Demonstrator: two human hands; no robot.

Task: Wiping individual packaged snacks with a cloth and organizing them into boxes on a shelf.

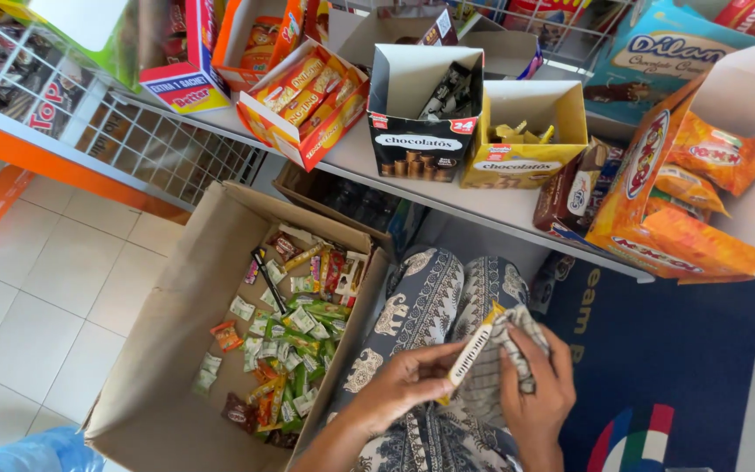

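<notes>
Landmark: black display carton (pixel 424 105) on the shelf. Just right of it, a yellow display carton (pixel 523 131). Left, a tilted red-orange carton (pixel 303 100) of wafers. Far right, an orange snack carton (pixel 675 175). Below-left, an open brown cardboard box (pixel 194 350) of loose sachets. Below, a narrow yellow-white packet (pixel 472 350).

Seen from above: left hand (pixel 404 385) pinching a slim yellow-and-white snack packet (pixel 472 350), right hand (pixel 535 389) bunching a patterned cloth (pixel 500 367) against it, both just right of an open cardboard box (pixel 176 332) (loose sweets strewn inside), display cartons on the shelf (pixel 482 205) beyond the box.
</notes>
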